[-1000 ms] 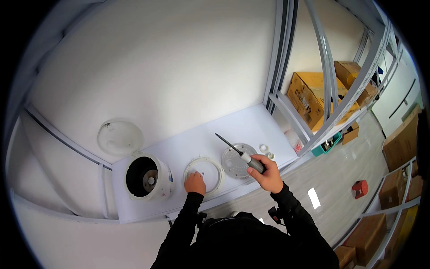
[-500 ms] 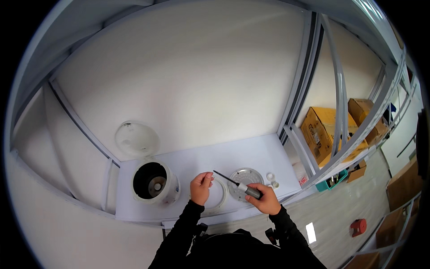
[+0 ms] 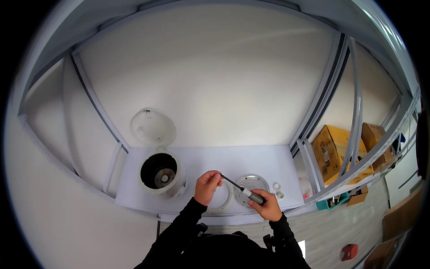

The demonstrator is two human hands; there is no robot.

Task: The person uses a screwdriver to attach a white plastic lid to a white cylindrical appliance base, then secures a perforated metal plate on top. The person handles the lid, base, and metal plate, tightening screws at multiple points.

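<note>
My right hand (image 3: 269,207) grips a screwdriver (image 3: 246,192) by its grey handle, with the dark shaft slanting up to the left. At the shaft's tip, the fingers of my left hand (image 3: 207,188) are pinched together; whatever they hold is too small or hidden to make out. Below the hands, a white ring (image 3: 229,200) and a round perforated metal plate (image 3: 254,180) lie on the white table (image 3: 210,157). A white round appliance like a rice cooker (image 3: 179,188) stands to the left, its pale lid (image 3: 153,128) raised and its dark inside showing.
Small white round parts (image 3: 277,188) sit right of the metal plate. Metal frame posts (image 3: 322,85) enclose the table. Beyond them are a yellow carton (image 3: 331,150), a teal basket (image 3: 332,202) and a red stool (image 3: 349,252) on the floor.
The view has shifted, so the table appears farther left-to-right level. My left fingers and the screwdriver tip have come together, where a small gap showed before.
</note>
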